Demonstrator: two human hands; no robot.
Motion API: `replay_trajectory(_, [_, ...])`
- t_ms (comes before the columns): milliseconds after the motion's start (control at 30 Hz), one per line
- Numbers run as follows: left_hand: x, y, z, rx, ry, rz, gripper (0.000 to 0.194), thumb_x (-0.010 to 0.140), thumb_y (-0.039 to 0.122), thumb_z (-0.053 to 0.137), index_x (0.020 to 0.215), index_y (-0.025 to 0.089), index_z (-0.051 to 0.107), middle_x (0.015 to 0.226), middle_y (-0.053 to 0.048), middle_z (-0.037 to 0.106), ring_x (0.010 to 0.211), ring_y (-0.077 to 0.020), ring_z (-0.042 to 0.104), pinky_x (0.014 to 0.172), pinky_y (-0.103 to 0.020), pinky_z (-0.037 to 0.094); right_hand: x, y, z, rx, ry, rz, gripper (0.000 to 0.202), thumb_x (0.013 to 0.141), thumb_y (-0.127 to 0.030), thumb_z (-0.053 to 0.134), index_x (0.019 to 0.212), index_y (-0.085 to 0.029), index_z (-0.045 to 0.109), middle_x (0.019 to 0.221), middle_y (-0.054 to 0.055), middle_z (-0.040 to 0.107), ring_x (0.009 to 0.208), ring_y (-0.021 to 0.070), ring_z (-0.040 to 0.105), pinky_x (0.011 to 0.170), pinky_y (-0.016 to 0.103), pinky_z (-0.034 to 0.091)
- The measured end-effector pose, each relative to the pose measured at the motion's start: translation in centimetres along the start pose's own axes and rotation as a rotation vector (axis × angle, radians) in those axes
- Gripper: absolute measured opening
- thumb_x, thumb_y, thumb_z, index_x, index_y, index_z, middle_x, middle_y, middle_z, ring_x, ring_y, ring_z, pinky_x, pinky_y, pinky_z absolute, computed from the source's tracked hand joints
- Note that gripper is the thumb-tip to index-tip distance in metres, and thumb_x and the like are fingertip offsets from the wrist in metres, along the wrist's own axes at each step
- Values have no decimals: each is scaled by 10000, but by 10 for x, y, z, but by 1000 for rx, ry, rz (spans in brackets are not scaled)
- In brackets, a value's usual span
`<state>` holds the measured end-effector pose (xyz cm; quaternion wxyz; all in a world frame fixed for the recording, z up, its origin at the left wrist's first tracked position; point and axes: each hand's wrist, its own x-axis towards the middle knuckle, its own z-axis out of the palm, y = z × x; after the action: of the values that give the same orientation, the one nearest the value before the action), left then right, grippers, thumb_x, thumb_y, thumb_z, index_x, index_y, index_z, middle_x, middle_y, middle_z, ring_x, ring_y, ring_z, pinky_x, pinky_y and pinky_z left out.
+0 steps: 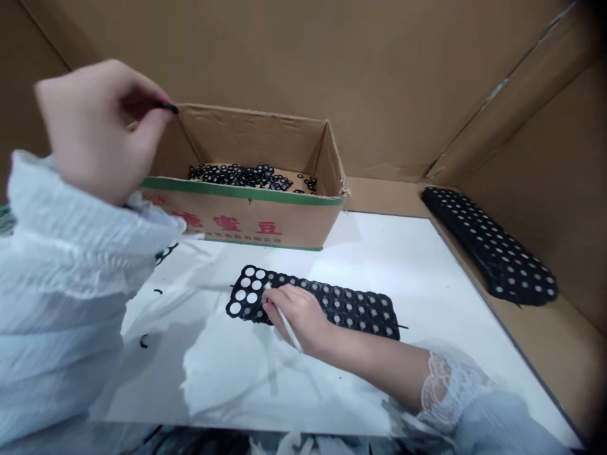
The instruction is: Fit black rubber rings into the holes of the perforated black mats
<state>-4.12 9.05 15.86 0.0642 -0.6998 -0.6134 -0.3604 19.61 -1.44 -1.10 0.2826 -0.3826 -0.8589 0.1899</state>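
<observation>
Raised at the upper left, my left hand [102, 129] is closed, with a small black ring [167, 107] pinched between thumb and fingertip. My right hand [301, 315] grips a thin white stick [289, 330], its tip against a black perforated sheet [391, 316]. The sheet lies flat with rows of round spots. At its left end several circles are bright white, while the others look grey. My right hand covers part of its lower middle.
Behind the sheet stands an open cardboard box [294, 218] holding many small black rings [241, 175]. A stack of black dotted sheets [490, 246] lies on the right. Black scraps [143, 342] dot the white tabletop [227, 373]; cardboard walls [379, 76] enclose it.
</observation>
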Motion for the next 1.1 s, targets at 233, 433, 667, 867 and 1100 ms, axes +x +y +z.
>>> replay_trajectory(233, [-25,8,15,175,50,270,292,828,248,455,1063,152,598,1019,-6,601,956,-154,542,898,-308,392,1,0,-6,66,-12,46,252,888,-293,337,949,-173,550,803,79,621,740,165,556,710,284,430])
replay_trajectory(433, [-88,34,-12,-203,-52,20,185,827,253,489,920,180,631,732,6,631,700,-118,595,718,-237,473,1,4,-4,50,-14,-27,288,876,-334,370,984,-157,570,839,98,630,776,186,560,719,316,433])
replay_trajectory(667, [-85,14,0,-551,-330,-115,183,844,261,492,829,134,622,643,-7,613,660,-101,574,621,-200,436,-1,4,0,146,14,-139,313,844,-210,395,1150,-169,448,852,57,625,776,161,560,737,311,435])
replay_trajectory(867, [-92,-11,31,-893,-598,-297,186,821,311,515,806,145,596,606,-6,592,600,-98,539,602,-206,417,3,4,-7,386,-13,-37,209,792,-219,481,997,-188,504,875,46,603,794,144,567,739,273,458])
replay_trajectory(1100, [-92,-41,58,-950,-1021,-432,254,790,376,521,821,135,595,647,-44,596,595,-124,537,578,-230,430,7,4,-13,531,-111,77,118,794,-196,480,904,-192,523,815,11,581,699,102,553,664,220,441])
